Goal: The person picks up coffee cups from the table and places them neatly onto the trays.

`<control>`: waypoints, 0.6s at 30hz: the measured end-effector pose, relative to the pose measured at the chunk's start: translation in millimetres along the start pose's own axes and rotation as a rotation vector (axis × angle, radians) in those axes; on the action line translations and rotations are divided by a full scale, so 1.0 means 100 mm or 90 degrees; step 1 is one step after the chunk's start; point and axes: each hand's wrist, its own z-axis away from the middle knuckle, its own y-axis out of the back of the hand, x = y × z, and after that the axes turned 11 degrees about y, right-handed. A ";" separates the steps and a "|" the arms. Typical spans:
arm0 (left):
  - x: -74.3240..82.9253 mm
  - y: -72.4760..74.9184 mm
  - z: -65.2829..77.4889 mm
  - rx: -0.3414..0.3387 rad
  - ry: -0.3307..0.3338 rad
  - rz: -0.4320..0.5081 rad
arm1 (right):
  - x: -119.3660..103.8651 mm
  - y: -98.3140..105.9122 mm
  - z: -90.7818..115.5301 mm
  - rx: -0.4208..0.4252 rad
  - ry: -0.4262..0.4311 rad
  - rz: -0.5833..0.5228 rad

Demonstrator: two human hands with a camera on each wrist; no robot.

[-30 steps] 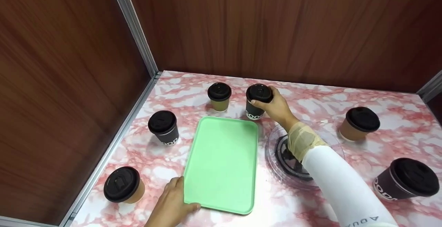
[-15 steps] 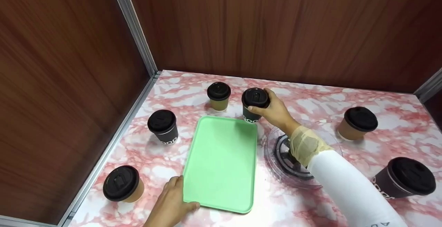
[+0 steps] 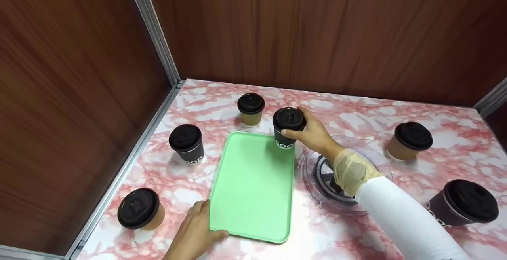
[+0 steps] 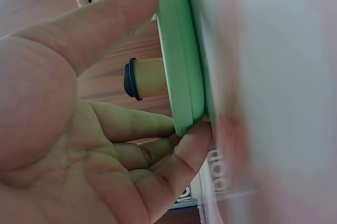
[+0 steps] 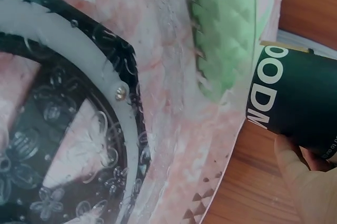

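My right hand (image 3: 315,135) grips a dark paper coffee cup (image 3: 284,139) with a black lid, thumb and fingers round its upper part. The cup is upright and overlaps the far right corner of the light green tray (image 3: 251,188) in the head view. White lettering shows on its dark green side in the right wrist view. My left hand (image 3: 196,228) holds the tray's near left corner, thumb along the near edge and fingers at the left edge. The left wrist view shows those fingers (image 4: 187,153) curled at the tray's rim (image 4: 181,87).
Lidded cups stand round the tray: a small olive one (image 3: 251,117) behind, a dark one (image 3: 192,155) and a tan one (image 3: 156,218) left, a tan one (image 3: 400,149) and a large dark one (image 3: 447,206) right. A clear round dish (image 3: 380,161) lies under my right forearm.
My right hand has brought the dark cup left and nearer, from behind the tray to over its far right corner. My left hand and the tray have stayed put.
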 end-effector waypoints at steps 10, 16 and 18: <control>0.01 0.01 0.00 -0.019 0.018 0.009 | 0.01 -0.06 0.06 -0.023 -0.010 0.003; 0.01 0.02 -0.01 -0.027 0.033 0.012 | 0.03 -0.09 0.08 -0.035 -0.007 0.006; 0.00 0.01 -0.02 -0.030 0.037 0.013 | 0.03 -0.10 0.09 -0.036 -0.006 0.004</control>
